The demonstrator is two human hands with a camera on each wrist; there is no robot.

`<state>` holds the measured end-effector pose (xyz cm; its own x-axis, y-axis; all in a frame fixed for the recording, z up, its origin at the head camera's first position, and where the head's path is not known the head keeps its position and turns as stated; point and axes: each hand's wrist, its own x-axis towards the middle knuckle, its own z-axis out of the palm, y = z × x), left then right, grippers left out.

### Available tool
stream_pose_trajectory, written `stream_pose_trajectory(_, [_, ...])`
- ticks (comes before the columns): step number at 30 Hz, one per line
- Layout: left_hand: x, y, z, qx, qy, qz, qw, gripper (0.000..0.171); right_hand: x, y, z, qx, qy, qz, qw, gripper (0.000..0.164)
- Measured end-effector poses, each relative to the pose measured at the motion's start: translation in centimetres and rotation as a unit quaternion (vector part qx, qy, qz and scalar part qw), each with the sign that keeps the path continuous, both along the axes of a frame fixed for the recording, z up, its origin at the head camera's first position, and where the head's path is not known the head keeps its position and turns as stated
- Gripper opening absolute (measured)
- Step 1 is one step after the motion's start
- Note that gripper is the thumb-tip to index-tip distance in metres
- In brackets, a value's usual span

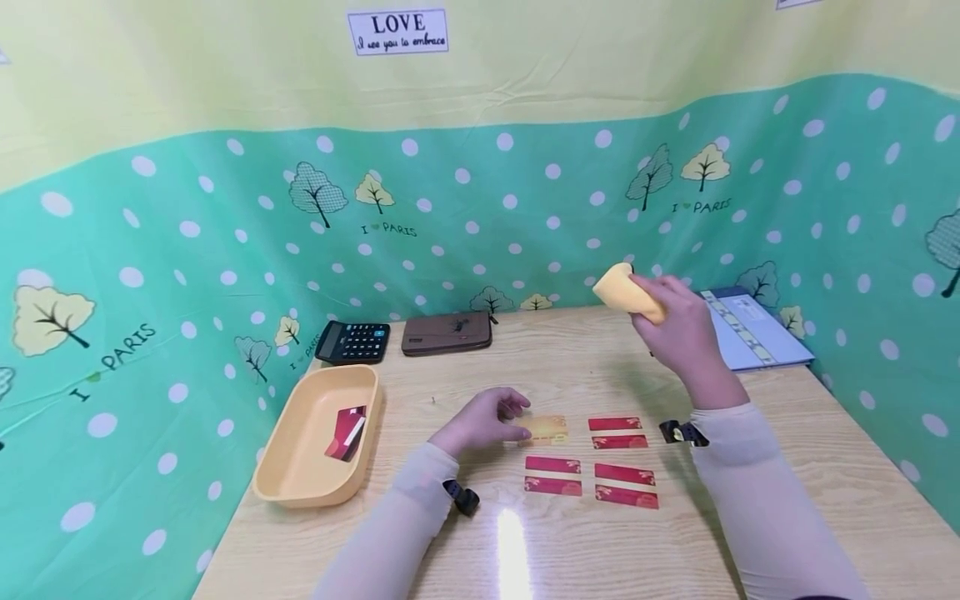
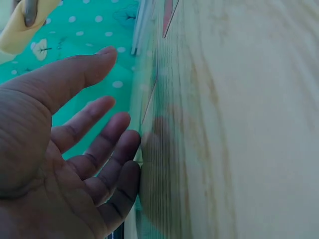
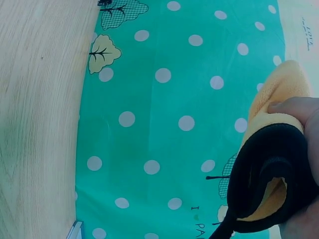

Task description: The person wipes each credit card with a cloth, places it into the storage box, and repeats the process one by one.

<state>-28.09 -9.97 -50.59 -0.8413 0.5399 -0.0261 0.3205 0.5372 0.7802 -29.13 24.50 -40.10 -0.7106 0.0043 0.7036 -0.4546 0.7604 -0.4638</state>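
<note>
- Yellow cloth (image 1: 621,290) with black edging (image 3: 266,149), nearest the right wrist camera; bunched and curled into a loop at its end, held up off the surface (image 1: 450,550), in front of the green part of the backdrop (image 1: 450,208).
- Right hand (image 1: 678,321) grips the cloth, thumb pressed on its side; raised well above the surface.
- Gold card (image 1: 551,427) lies flat on the surface, upper left in a two-by-two group of cards.
- Left hand (image 1: 483,422) low at the gold card's left end, thumb and fingers wide apart, fingers loosely bent, nothing gripped; can't tell if the thumb touches the card.
- Three red cards complete the group, each with a pale band across: upper right (image 1: 618,442), lower left (image 1: 552,486), lower right (image 1: 626,497); all flat, gaps between.
- Peach tray (image 1: 303,446) left of the left hand; red card with a white stripe (image 1: 345,429) inside, against the tray's right side; count in there unclear.
- Black calculator (image 1: 352,342) just behind the tray, near the backdrop.
- Brown zip pouch (image 1: 447,333) right of the calculator, lying flat.
- Pale blue folder (image 1: 757,329) at far right, partly hidden by the right hand.
- Light sleeves (image 1: 772,500), dark wrist straps (image 1: 457,497) on both arms.
</note>
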Motion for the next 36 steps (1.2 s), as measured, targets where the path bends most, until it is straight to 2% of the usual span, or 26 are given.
stream_pose_trajectory(7, [-0.1,0.3,-0.3,-0.026,0.0,0.01,0.9996,0.052,0.0,0.0,0.2,-0.001,0.01,0.003,1.0,0.055])
stream_pose_trajectory(17, [-0.1,0.0,-0.9,-0.044,0.006,0.021,0.9988,0.04,0.1,0.1,0.3,0.0,0.018,0.009,1.0,0.057])
stream_pose_trajectory(26, [-0.1,0.0,-0.9,-0.049,0.013,0.016,0.9986,0.045,-0.2,0.0,0.1,0.005,0.022,0.011,1.0,0.056])
stream_pose_trajectory(33, [0.0,0.2,-0.8,-0.053,0.015,0.016,0.9983,0.04,0.0,0.0,0.0,0.004,0.013,0.012,1.0,0.056])
stream_pose_trajectory(36, [0.1,0.3,-0.9,-0.053,0.015,0.02,0.9983,0.031,0.0,-0.1,0.0,0.004,0.012,0.014,1.0,0.056])
